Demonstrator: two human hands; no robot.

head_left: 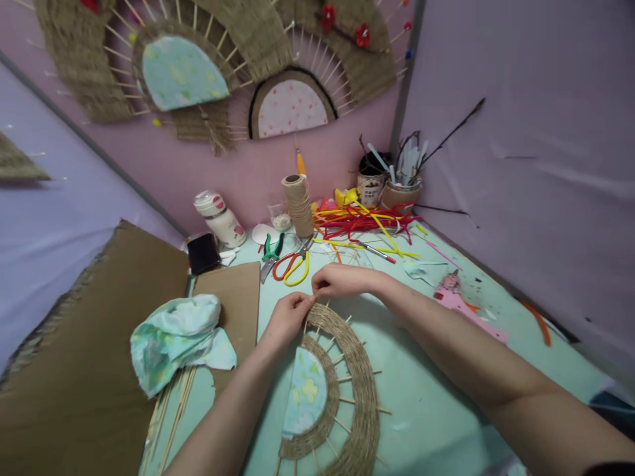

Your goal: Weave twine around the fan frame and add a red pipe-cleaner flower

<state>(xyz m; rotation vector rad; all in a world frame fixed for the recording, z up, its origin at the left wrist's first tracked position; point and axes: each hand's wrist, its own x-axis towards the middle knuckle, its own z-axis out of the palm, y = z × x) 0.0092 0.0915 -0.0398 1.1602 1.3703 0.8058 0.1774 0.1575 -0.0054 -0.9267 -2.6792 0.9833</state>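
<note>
A half-round woven twine fan [364, 370] lies on the pale green table, with thin sticks fanning out through its twine bands. Its centre is a half circle of mint floral cloth [305, 390]. At the fan's upper end, my left hand [289, 316] pinches the tip of the twine band between thumb and fingers. My right hand [342, 281] meets it there, its fingers closed together at the same tip. What sits between the right fingertips is too small to make out. Scissors [296, 266] with red and yellow handles lie just beyond my hands.
Green-handled pliers [272, 251], a twine spool [298, 205] and a pile of red and yellow pipe cleaners [367, 221] are at the back. Crumpled cloth [176, 337] and cardboard [89, 357] lie left. A pink glue gun [464, 307] is right. Finished woven fans [262, 39] hang on the wall.
</note>
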